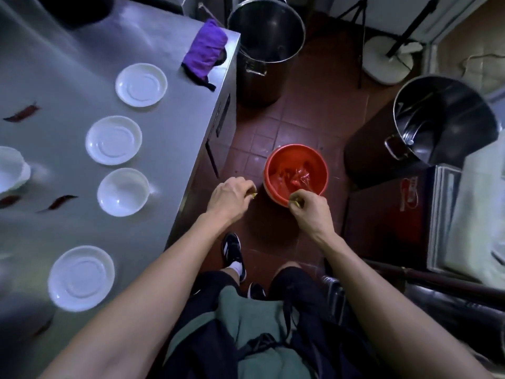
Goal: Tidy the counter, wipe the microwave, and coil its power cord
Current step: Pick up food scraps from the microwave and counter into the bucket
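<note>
My left hand [231, 196] hangs over the floor just off the steel counter's [169, 110] right edge, fingers pinched on a small yellowish scrap [253, 195]. My right hand [310, 210] is closed on another yellowish scrap [296, 204] at the near rim of a red bucket [273, 170] standing on the floor. The bucket has a clear liner and red bits inside. On the counter lie several white saucers, such as one [141, 84] at the back, several dried red chillies [21, 113] and a purple cloth [205, 51]. No microwave or cord is in view.
Two tall steel stockpots stand on the tiled floor, one [266, 47] behind the counter corner, one [442, 119] at right. A red box [404, 195] and stacked trays [442, 214] crowd the right side. My feet [233, 251] stand between counter and bucket.
</note>
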Demonstrator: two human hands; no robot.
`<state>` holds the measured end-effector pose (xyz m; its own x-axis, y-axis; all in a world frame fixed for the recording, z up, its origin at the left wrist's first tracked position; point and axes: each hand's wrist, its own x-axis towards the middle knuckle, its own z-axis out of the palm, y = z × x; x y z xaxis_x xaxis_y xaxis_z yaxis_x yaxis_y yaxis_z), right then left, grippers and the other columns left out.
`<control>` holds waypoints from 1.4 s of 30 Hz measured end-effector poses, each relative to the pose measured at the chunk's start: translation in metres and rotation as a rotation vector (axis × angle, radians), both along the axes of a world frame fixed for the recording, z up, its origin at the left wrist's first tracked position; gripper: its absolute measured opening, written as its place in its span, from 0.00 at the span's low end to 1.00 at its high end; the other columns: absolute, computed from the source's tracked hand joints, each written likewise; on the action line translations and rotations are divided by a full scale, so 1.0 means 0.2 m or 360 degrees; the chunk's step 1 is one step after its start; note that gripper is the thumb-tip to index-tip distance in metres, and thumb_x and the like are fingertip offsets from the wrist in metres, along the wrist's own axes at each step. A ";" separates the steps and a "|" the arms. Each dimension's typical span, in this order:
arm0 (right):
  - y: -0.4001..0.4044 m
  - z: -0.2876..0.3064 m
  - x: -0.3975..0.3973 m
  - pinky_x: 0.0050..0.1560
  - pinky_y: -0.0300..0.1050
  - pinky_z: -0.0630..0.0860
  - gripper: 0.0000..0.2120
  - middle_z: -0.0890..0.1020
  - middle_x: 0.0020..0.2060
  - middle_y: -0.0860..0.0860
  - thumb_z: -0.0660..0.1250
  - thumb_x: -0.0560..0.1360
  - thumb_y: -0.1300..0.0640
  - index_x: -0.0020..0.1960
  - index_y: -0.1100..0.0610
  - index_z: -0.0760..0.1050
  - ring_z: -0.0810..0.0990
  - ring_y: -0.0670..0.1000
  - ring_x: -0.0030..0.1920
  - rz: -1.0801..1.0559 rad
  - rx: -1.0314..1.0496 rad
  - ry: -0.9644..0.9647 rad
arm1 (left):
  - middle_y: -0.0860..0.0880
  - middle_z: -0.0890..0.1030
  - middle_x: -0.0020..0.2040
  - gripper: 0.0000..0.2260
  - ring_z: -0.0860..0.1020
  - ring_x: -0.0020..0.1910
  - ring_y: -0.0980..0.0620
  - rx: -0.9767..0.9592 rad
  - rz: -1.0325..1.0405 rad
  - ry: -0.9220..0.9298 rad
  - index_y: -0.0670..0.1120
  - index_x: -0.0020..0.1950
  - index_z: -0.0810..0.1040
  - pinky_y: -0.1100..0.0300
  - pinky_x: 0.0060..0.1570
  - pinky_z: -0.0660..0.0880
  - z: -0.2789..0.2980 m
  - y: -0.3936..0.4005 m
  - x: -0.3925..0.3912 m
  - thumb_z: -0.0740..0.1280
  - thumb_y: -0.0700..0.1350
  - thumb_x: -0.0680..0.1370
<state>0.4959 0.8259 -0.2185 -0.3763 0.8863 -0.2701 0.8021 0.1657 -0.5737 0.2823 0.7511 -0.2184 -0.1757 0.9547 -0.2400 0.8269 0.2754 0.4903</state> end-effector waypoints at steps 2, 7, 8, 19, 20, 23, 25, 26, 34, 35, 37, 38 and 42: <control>0.05 -0.01 0.00 0.46 0.45 0.78 0.03 0.85 0.44 0.47 0.71 0.73 0.56 0.46 0.51 0.82 0.81 0.48 0.44 -0.0076 -0.0029 0.0004 | 0.50 0.80 0.51 0.06 0.76 0.55 0.47 -0.0040 -0.0068 0.0002 0.51 0.55 0.80 0.50 0.56 0.74 -0.01 0.10 -0.01 0.67 0.47 0.79; 0.22 -0.04 0.06 0.49 0.49 0.79 0.04 0.85 0.44 0.47 0.70 0.74 0.56 0.47 0.52 0.82 0.81 0.49 0.46 -0.0234 -0.0109 0.0017 | 0.50 0.80 0.51 0.07 0.76 0.55 0.47 -0.0116 -0.0227 0.0002 0.51 0.56 0.80 0.49 0.56 0.74 -0.04 0.35 0.04 0.67 0.47 0.79; 0.26 -0.05 0.08 0.50 0.50 0.79 0.04 0.85 0.44 0.47 0.69 0.74 0.56 0.47 0.52 0.82 0.82 0.49 0.46 -0.0261 -0.0131 0.0018 | 0.50 0.80 0.51 0.07 0.76 0.55 0.47 -0.0133 -0.0258 0.0004 0.51 0.56 0.80 0.49 0.56 0.74 -0.05 0.41 0.06 0.67 0.47 0.79; 0.77 -0.17 0.45 0.49 0.46 0.78 0.05 0.85 0.46 0.47 0.69 0.74 0.55 0.48 0.50 0.82 0.81 0.49 0.48 -0.0399 -0.0327 0.0038 | 0.52 0.80 0.49 0.06 0.76 0.53 0.48 -0.0283 -0.0363 0.0103 0.54 0.53 0.80 0.50 0.52 0.76 -0.07 1.00 0.38 0.67 0.46 0.78; 0.81 -0.18 0.48 0.49 0.46 0.78 0.05 0.85 0.46 0.47 0.69 0.74 0.55 0.48 0.50 0.82 0.81 0.49 0.48 -0.0393 -0.0326 0.0040 | 0.52 0.80 0.50 0.06 0.76 0.53 0.48 -0.0290 -0.0360 0.0106 0.54 0.54 0.81 0.50 0.52 0.76 -0.07 1.05 0.41 0.67 0.47 0.78; 0.90 -0.21 0.54 0.50 0.47 0.79 0.05 0.85 0.47 0.47 0.69 0.74 0.55 0.49 0.50 0.82 0.82 0.50 0.49 -0.0345 -0.0355 0.0033 | 0.52 0.81 0.50 0.06 0.77 0.53 0.48 -0.0280 -0.0372 0.0081 0.53 0.54 0.81 0.50 0.52 0.76 -0.09 1.16 0.53 0.67 0.48 0.79; 0.95 -0.23 0.57 0.51 0.49 0.79 0.06 0.85 0.48 0.47 0.68 0.74 0.55 0.49 0.50 0.81 0.82 0.51 0.50 -0.0338 -0.0398 0.0015 | 0.53 0.81 0.50 0.06 0.77 0.53 0.48 -0.0284 -0.0389 0.0063 0.53 0.54 0.81 0.50 0.52 0.76 -0.12 1.22 0.59 0.67 0.48 0.79; 0.97 -0.24 0.58 0.51 0.50 0.79 0.05 0.85 0.48 0.47 0.68 0.74 0.55 0.49 0.50 0.81 0.82 0.51 0.50 -0.0343 -0.0414 0.0011 | 0.53 0.81 0.51 0.05 0.77 0.54 0.48 -0.0296 -0.0396 0.0059 0.53 0.55 0.81 0.50 0.52 0.76 -0.13 1.24 0.61 0.67 0.48 0.79; 1.05 -0.42 0.57 0.52 0.51 0.79 0.06 0.84 0.48 0.47 0.66 0.75 0.54 0.50 0.49 0.80 0.81 0.52 0.50 -0.0412 -0.0593 -0.0050 | 0.52 0.81 0.51 0.06 0.77 0.54 0.48 -0.0428 -0.0480 0.0026 0.53 0.56 0.79 0.48 0.52 0.76 -0.33 1.42 0.60 0.67 0.47 0.80; 1.07 -0.45 0.57 0.52 0.51 0.79 0.06 0.84 0.48 0.47 0.66 0.75 0.54 0.50 0.49 0.80 0.82 0.52 0.50 -0.0441 -0.0610 -0.0058 | 0.52 0.81 0.51 0.07 0.77 0.54 0.48 -0.0448 -0.0483 0.0013 0.53 0.56 0.79 0.48 0.52 0.76 -0.37 1.44 0.58 0.67 0.47 0.79; 1.10 -0.53 0.57 0.52 0.51 0.79 0.06 0.85 0.47 0.47 0.66 0.76 0.54 0.50 0.50 0.80 0.82 0.52 0.49 -0.0490 -0.0643 -0.0090 | 0.53 0.81 0.51 0.07 0.77 0.54 0.48 -0.0499 -0.0484 -0.0016 0.53 0.57 0.79 0.48 0.52 0.76 -0.46 1.48 0.55 0.67 0.48 0.79; 1.11 -0.57 0.56 0.51 0.51 0.79 0.06 0.85 0.46 0.48 0.66 0.76 0.54 0.50 0.50 0.80 0.82 0.52 0.49 -0.0508 -0.0657 -0.0111 | 0.53 0.81 0.51 0.07 0.77 0.55 0.48 -0.0528 -0.0494 -0.0022 0.53 0.57 0.78 0.48 0.53 0.76 -0.51 1.50 0.53 0.67 0.48 0.79; 1.16 -0.78 0.51 0.51 0.48 0.79 0.06 0.85 0.46 0.48 0.67 0.75 0.55 0.50 0.50 0.80 0.82 0.53 0.49 -0.0601 -0.0714 -0.0171 | 0.53 0.80 0.51 0.07 0.77 0.54 0.48 -0.0572 -0.0553 -0.0031 0.53 0.57 0.79 0.47 0.51 0.77 -0.72 1.55 0.46 0.66 0.49 0.80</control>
<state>0.5988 1.0569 -0.3740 -0.0068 0.7438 -0.6684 0.8157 -0.3825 -0.4339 0.3743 1.0618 -0.3618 0.1460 0.8124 -0.5645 0.8915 0.1393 0.4312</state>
